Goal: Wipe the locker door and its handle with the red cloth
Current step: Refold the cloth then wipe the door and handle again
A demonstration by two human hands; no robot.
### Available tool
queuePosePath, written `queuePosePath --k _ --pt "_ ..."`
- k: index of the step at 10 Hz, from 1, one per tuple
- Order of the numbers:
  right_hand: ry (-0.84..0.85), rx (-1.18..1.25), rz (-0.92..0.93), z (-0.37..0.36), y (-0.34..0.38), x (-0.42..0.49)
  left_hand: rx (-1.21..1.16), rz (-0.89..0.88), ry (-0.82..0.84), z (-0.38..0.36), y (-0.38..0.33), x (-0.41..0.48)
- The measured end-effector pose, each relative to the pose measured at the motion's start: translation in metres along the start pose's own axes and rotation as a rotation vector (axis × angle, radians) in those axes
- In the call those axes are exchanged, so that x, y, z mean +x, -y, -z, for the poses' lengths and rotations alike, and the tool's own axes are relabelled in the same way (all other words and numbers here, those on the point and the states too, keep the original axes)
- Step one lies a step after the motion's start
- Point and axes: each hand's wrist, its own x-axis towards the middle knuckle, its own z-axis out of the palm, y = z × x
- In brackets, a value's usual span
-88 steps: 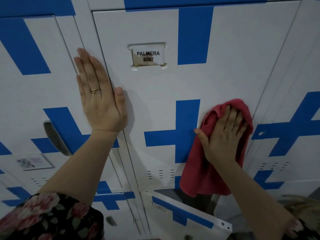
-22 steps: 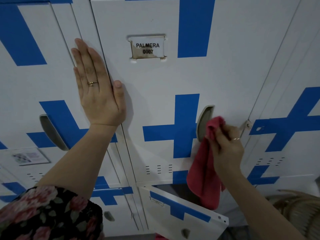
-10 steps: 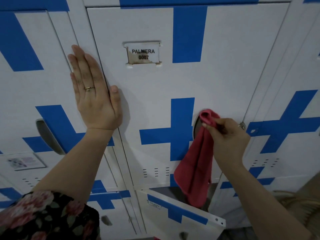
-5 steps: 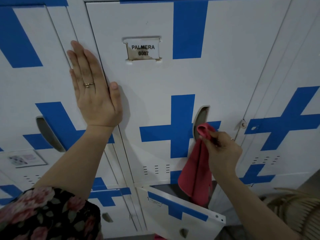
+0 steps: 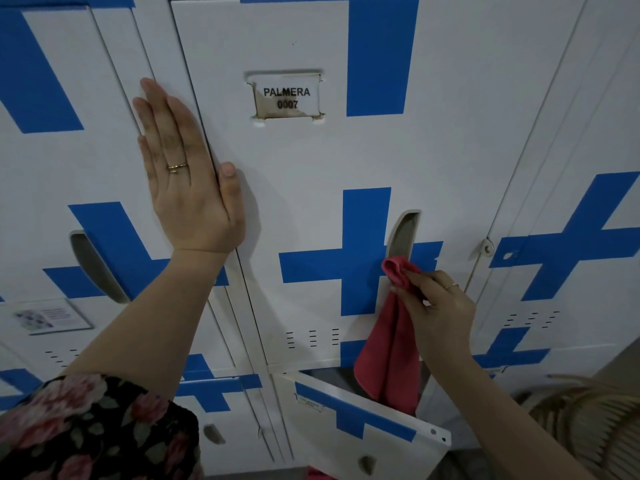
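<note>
Right of centre, low in the frame, the cloth (image 5: 388, 358) is bunched against the lower end of the handle (image 5: 403, 233) on the white-and-blue door (image 5: 450, 150), its tail hanging down. The right hand (image 5: 440, 306) pinches the bunched top. At centre-left the left hand (image 5: 188, 188) presses flat, fingers straight, on the door's left edge. A label (image 5: 286, 97) sits above, and a lower door (image 5: 363, 441) hangs ajar.

Dim, flat indoor light w/ a bluish cast. Soft shadow falls right of the left hand (image 5: 187, 174) on the locker door (image 5: 311, 161). Wide-angle bends straight lines near frame edges; bottom corners darker, slightly soft.
</note>
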Motion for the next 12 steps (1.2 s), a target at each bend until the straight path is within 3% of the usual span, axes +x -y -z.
queuePosePath --k 2,4,6,9,11,12 --pt "0.289 -0.132 -0.119 -0.011 0.001 0.001 -0.006 -0.001 -0.006 0.0 -0.001 0.0" --pt "0.35 -0.39 0.005 -0.014 0.005 0.01 -0.002 0.003 0.004 0.0 0.0 0.0" --pt "0.355 -0.317 0.04 -0.011 0.001 0.019 -0.001 0.002 0.001 0.0 0.0 0.0" --pt "0.215 -0.326 0.148 -0.014 -0.002 0.009 -0.007 0.008 0.003 0.001 0.0 0.0" --pt "0.29 -0.096 0.067 -0.002 -0.007 0.015 -0.019 0.008 0.009 0.0 0.0 0.0" --pt "0.313 0.058 -0.063 0.008 -0.013 0.013 -0.027 0.004 0.002 0.0 0.0 0.0"
